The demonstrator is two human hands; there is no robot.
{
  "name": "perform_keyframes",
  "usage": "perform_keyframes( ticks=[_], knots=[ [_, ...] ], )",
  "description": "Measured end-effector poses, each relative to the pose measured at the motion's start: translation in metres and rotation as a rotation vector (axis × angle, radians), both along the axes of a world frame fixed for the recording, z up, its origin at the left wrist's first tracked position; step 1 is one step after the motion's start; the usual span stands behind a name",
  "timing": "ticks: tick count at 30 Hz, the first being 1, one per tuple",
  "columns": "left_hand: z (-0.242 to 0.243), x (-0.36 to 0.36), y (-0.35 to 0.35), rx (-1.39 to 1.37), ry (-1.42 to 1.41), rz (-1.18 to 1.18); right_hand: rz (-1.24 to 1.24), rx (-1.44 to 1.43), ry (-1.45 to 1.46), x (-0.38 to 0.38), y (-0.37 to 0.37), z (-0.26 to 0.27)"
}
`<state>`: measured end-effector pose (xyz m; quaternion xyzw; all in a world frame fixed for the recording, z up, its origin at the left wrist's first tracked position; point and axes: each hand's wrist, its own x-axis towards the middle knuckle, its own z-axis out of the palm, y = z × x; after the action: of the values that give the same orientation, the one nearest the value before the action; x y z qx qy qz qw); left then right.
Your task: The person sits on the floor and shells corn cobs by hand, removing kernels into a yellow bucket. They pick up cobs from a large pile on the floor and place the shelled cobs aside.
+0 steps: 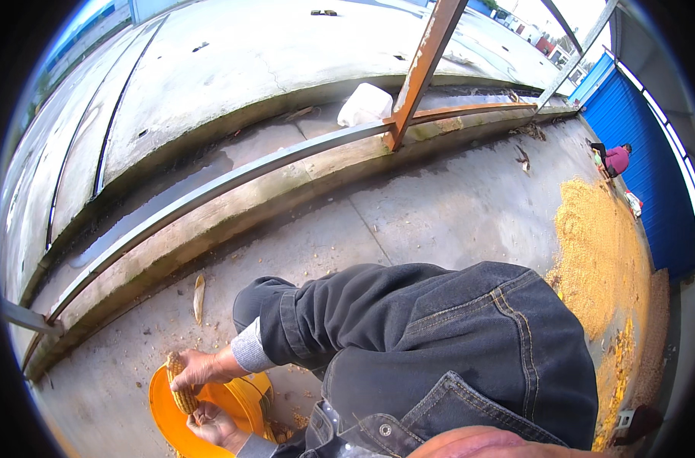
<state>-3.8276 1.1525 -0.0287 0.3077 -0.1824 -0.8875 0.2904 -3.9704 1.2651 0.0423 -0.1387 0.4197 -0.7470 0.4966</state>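
Note:
A dried corn cob with yellow kernels is held over an orange-yellow plastic bucket. My right hand, in a grey cuff and dark denim sleeve, grips the cob along its side. At the cob's lower end, my left hand curls its fingers against the tip, palm partly turned up. Both hands hide much of the bucket's inside, so its contents cannot be made out. Beside the bucket, loose kernels and a few cobs lie on the concrete, partly covered by my jacket.
A dry husk lies on the concrete floor. A low kerb with a metal rail borders it, by a rusty post and a white sack. Kernels spread at right, near a bending person and blue wall.

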Motion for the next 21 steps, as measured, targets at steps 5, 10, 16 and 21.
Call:
perform_keyframes(
  ticks=[5, 10, 16, 21],
  knots=[
    [0.017, -0.011, 0.019, -0.062, -0.106, 0.114, 0.057, 0.071, 0.144, 0.025, -0.012, -0.014],
    [0.015, -0.008, -0.009, -0.083, -0.265, 0.174, 0.292, 0.169, 0.171, 0.027, -0.013, -0.011],
    [0.010, -0.016, -0.013, -0.022, -0.522, 0.325, 0.448, 0.291, 0.251, 0.011, -0.001, 0.018],
    [-0.027, 0.009, -0.025, 0.035, -0.242, 0.182, 0.548, 0.327, 0.725, 0.000, -0.001, 0.031]
  ],
)
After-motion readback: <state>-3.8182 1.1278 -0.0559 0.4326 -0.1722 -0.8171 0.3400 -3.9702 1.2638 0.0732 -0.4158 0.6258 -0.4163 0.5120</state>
